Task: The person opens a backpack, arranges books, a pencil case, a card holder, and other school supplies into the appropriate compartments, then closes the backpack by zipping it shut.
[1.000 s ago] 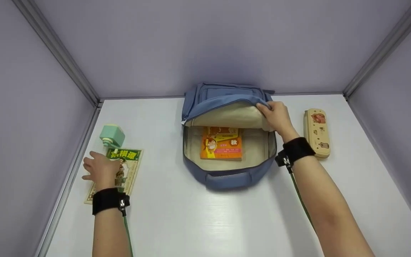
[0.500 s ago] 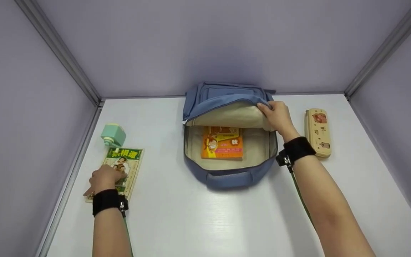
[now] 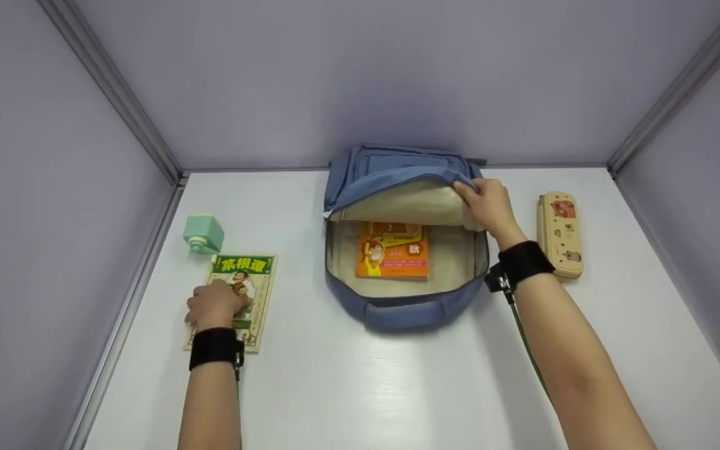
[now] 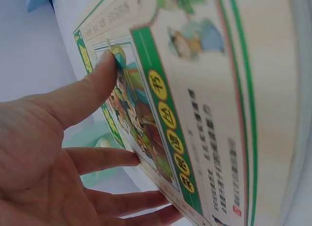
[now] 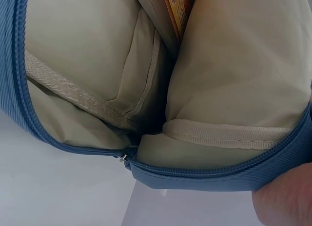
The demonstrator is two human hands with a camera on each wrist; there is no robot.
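the left hand (image 3: 215, 304) grips the green-bordered comic book (image 3: 235, 299) at its near-left part, thumb on the cover and fingers (image 4: 122, 158) curled under its edge, as the left wrist view shows. the book lies on the white bench (image 3: 347, 381), its long axis running away from the person, well left of the blue backpack (image 3: 404, 250). the right hand (image 3: 488, 203) pinches the backpack's flap and holds it up, so the cream-lined opening faces up with an orange book (image 3: 392, 253) inside. the left hand is the nearer to the comic book; the backpack lies to its right. a mint-green small box (image 3: 204, 232) and a beige pencil case (image 3: 560, 234) rest aside.
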